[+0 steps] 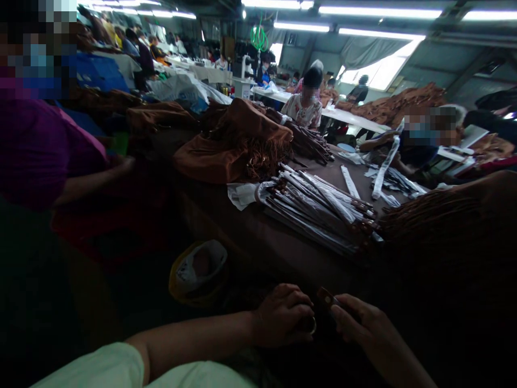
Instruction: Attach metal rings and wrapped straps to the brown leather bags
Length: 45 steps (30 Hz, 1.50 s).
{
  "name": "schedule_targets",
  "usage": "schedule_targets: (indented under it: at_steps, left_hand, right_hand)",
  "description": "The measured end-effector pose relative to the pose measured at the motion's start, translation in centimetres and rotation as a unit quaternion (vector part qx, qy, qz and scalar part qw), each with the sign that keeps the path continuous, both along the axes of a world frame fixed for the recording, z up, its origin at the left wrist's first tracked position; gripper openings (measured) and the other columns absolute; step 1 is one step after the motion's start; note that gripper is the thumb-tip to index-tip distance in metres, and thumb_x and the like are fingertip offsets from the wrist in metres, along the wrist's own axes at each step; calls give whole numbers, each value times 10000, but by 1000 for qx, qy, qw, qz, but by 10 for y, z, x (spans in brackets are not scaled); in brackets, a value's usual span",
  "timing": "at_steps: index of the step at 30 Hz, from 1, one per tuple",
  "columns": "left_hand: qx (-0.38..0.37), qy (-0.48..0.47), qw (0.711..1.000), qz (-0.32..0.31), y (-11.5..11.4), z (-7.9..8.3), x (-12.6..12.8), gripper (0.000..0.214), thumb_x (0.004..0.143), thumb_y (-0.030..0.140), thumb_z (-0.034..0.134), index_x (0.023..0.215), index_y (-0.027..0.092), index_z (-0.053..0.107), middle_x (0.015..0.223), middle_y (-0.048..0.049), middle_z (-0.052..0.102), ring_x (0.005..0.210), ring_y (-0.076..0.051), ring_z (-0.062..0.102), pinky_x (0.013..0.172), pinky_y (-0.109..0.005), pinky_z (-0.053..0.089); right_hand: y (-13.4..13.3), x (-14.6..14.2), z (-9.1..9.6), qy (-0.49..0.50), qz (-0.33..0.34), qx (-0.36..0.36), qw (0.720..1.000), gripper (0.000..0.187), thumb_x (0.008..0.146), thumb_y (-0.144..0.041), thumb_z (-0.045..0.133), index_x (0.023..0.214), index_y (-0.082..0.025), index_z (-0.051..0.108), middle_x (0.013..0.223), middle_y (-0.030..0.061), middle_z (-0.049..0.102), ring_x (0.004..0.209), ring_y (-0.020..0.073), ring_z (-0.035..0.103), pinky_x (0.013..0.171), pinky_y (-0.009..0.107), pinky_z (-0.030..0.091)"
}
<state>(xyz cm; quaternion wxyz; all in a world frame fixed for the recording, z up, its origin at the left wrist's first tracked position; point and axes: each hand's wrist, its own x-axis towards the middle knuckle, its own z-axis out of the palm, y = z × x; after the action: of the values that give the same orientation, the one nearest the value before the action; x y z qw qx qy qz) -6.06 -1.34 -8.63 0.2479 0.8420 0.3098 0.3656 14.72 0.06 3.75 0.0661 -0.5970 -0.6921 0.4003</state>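
At the bottom of the view, my left hand (280, 315) and my right hand (365, 326) hold a brown leather strap (326, 297) between them. The strap's end sticks up between my hands. A metal ring (313, 325) shows under the fingers of my left hand, and most of the strap lies in shadow. A cream sleeve (92, 369) covers my left arm. Beyond my hands, a bundle of brown straps in clear plastic sleeves (319, 210) lies on the brown-covered table (258, 237).
A yellow-rimmed bag (197, 272) sits near my left hand. A fringed brown suede bag (238, 145) lies on the table, with more fringe (432, 215) at right. Co-workers sit close on both sides, and a long workroom with more tables stretches behind.
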Motion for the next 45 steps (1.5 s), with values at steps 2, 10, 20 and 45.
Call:
schedule_targets:
  at_steps: [2, 10, 20, 45]
  left_hand:
    - [-33, -14, 998, -42, -3, -4, -2, 476, 823, 510, 608, 1191, 214, 549, 1214, -86, 600, 1148, -236, 488, 1027, -365, 322]
    - [-103, -5, 991, -88, 2, -22, -12, 463, 812, 466, 642, 1185, 212, 536, 1251, -100, 563, 1182, -247, 486, 1018, -348, 327]
    - [-93, -18, 977, -189, 6, -36, -11, 448, 741, 548, 682, 1067, 243, 648, 1167, -100, 627, 1083, -260, 540, 968, -346, 367]
    - [-162, -81, 964, -192, 2, -43, -4, 400, 718, 561, 695, 936, 226, 680, 1069, -110, 662, 1046, -258, 556, 966, -362, 380]
  right_hand:
    - [-6, -2, -6, 9, 12, -13, 1000, 377, 895, -519, 434, 869, -206, 643, 687, -8, 620, 638, 150, 584, 581, 233, 422]
    - [-25, -9, -47, 52, -39, -101, 993, 520, 866, -578, 449, 1146, -163, 591, 660, -11, 591, 585, 149, 564, 520, 238, 427]
    - [-42, -7, -71, 65, -145, -143, 977, 552, 784, -652, 518, 998, -160, 648, 567, -21, 548, 511, 137, 526, 446, 224, 406]
    - [-36, 4, -90, 16, -161, -194, 968, 550, 681, -679, 576, 734, -143, 686, 415, -54, 432, 352, 81, 377, 369, 204, 255]
